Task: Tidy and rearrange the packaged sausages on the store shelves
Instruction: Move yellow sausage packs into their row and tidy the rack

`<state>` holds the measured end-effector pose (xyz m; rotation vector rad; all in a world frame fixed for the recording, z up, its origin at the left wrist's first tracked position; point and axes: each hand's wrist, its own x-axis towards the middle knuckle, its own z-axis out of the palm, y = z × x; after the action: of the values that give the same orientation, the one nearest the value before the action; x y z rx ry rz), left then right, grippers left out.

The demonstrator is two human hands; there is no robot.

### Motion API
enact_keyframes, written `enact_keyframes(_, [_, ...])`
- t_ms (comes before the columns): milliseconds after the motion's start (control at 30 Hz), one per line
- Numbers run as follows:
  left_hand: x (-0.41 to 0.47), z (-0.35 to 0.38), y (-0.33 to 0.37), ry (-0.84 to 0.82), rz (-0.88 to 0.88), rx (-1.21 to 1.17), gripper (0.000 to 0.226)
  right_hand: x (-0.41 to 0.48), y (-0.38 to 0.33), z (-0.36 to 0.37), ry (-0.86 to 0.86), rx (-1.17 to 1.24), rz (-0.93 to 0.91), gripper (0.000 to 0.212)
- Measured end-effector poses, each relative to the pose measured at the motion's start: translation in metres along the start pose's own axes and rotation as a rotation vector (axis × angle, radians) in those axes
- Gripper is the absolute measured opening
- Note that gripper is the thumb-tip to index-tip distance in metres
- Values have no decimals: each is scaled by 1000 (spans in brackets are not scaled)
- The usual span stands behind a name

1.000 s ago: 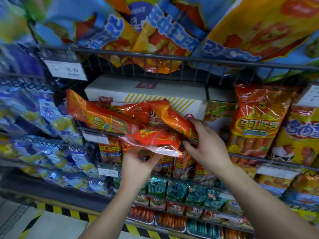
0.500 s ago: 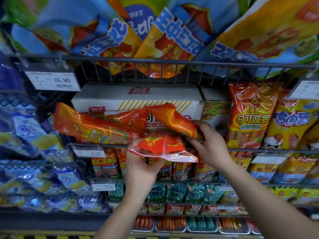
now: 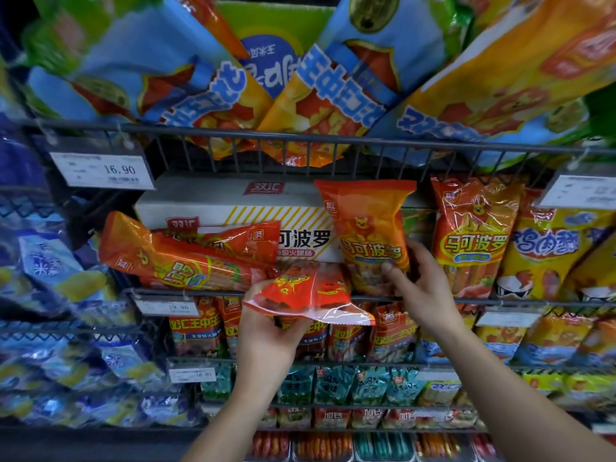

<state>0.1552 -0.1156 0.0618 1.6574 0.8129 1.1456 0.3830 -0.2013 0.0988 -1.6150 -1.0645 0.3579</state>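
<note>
My right hand (image 3: 421, 285) grips an orange sausage pack (image 3: 366, 228) by its lower half and holds it upright in front of the white carton (image 3: 213, 208) on the wire shelf. My left hand (image 3: 266, 331) holds a red sausage pack (image 3: 310, 291) from below, tilted just in front of the shelf rail (image 3: 500, 300). Two more orange packs (image 3: 173, 258) lie on their sides at the left of that shelf, overhanging its edge. Another upright orange pack (image 3: 473, 235) stands to the right.
Big blue and yellow bags (image 3: 300, 81) hang over the upper rail. A price tag (image 3: 101, 170) reads 16.90. Blue packs (image 3: 50, 268) fill the left shelves, yellow packs (image 3: 550, 248) the right. Lower shelves hold red, teal and small tray packs (image 3: 360, 385).
My right hand has turned the orange pack from lying across the others to standing upright against the carton. My left hand still holds the red pack; the view has tilted upward.
</note>
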Motion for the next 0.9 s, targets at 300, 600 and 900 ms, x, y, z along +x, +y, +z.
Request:
enact_keyframes(300, [-10,10,3,88,94,125,36,2,7,-10,33,66,-39,41])
enact_keyframes(600, [-13,17,-6,92,34,116,35,7,11,-6,110,112,66,29])
enact_keyframes(900, [-12,19,-5,95,26,161,27,4,13,4,283,-171,1,41])
